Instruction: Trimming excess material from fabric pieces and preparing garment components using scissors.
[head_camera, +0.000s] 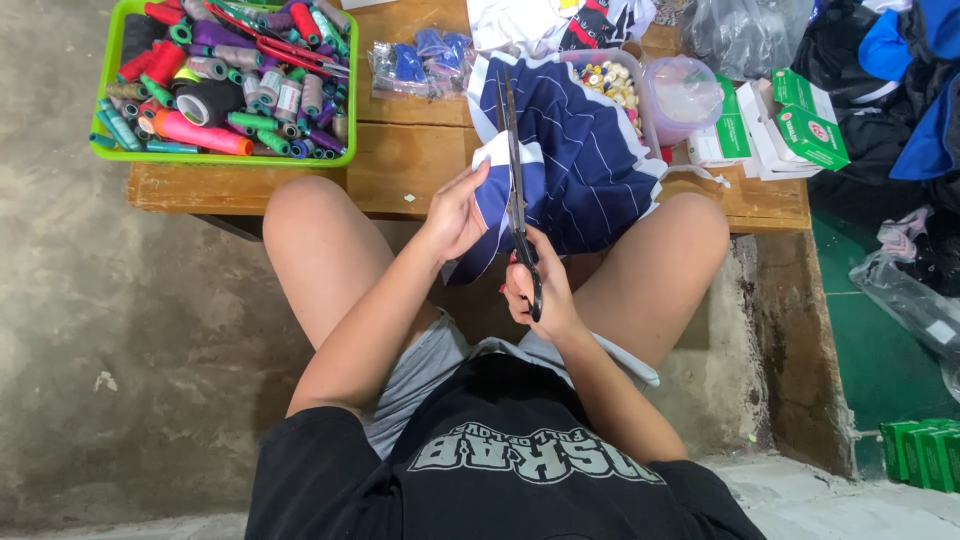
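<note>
My left hand (455, 212) grips the near edge of a navy cloth with thin white stripes and white trim (575, 160). The cloth spreads over the low wooden table (400, 170) and hangs down between my knees. My right hand (535, 290) holds the handles of long black scissors (514, 170). Their blades point away from me and lie along the cloth's left side, right next to my left hand's fingers.
A green tray of several coloured thread spools (225, 85) sits at the table's left. Small plastic bags (420, 60), a clear tub of buttons (615, 85), a round lidded tub (682, 95) and green-and-white boxes (785, 125) lie behind and right. Dark clothes (890, 90) pile at far right.
</note>
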